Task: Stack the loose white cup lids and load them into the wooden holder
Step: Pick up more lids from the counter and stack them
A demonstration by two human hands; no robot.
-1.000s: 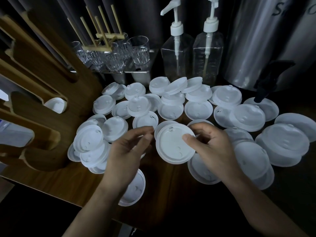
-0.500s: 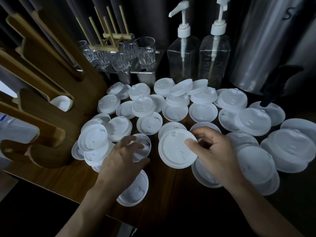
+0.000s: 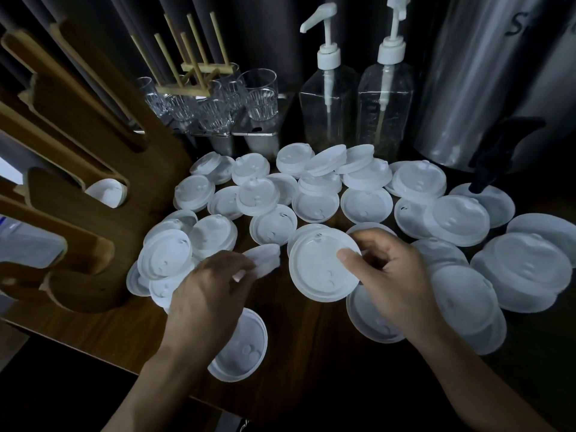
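Between our two hands, low over the table (image 3: pixel 305 363), is the work of the moment. Our right grip (image 3: pixel 396 272) pinches a lid (image 3: pixel 324 266), thumb on its rim and fingers curled beneath. Our left grip (image 3: pixel 208 291) closes its fingertips on a second lid (image 3: pixel 265 260), tilted and blurred, just beside the first.

We judge this to be the stacking step, and early in it, since most of the loose lids (image 3: pixel 366 204) lie scattered or overlapping across the table, some dome up and some flipped. Next we need to turn the second lid to face the same way as the first and nest it squarely. The mixed facings will likely slow that down. A rim shows under the held lid, but we cannot tell whether it is part of a stack.

At our left, the wooden holder (image 3: pixel 87 232) has a few stored lids (image 3: pixel 106 193) in one slot, and the other slots we can see show nothing in them. Behind, the glasses (image 3: pixel 260 95) and two pump bottles (image 3: pixel 327 110) look empty.
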